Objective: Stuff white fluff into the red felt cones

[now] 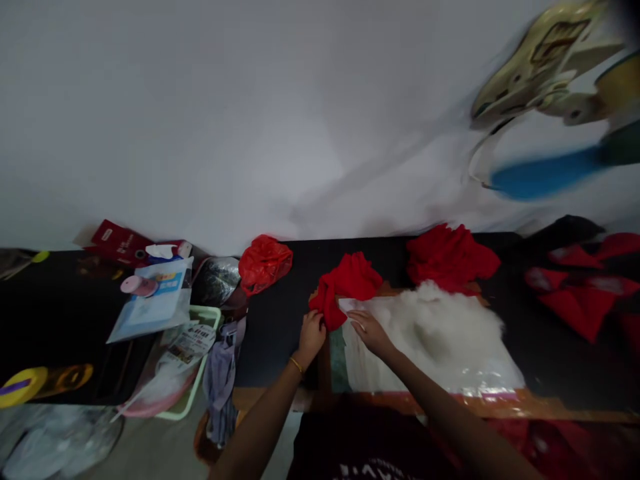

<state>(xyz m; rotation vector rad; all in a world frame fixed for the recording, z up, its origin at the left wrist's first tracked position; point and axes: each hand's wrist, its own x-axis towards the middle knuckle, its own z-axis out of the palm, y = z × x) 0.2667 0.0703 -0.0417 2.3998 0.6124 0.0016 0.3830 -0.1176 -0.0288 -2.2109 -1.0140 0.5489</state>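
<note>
L hand (313,333): at lower L edge of red cloth (353,279); fingers bent, fingertips touching cloth; gap btwn thumb & fingers hidden, so can't tell how far closed or if cloth is gripped.

R hand (371,333): just R of same cloth, fingers partly bent, reaching to sm. white piece (346,305) at cloth's R edge; contact likely at fingertips but too sm./dim to confirm; can't tell if pinched or how wide the opening is.

Red cloth loc.: crumpled, on black tabletop (280,333), ctr of view, in front of both hands, its R side near white fluffy fiber (440,333); fiber spread on a sheet, R forearm crossing over its near L part; 2nd red heap (450,257) behind fiber, twd wall (250,120); more red pieces (583,293) far R.

L of cloth: red plastic bag (266,263), crumpled, well apart from hands; farther L, red box (120,242), blue-white packet (160,300) w/ pink container (139,286) lying on it, green-rimmed basket (215,315) w/ clear wrap & printed packaging inside; grayish cloth (220,380) beside basket; yellow-capped bottle (47,383) on its side, far L.

Upper R: cream fixture (530,67), blurred blue item (550,175) below it; yellow band (296,365) on L wrist.
</note>
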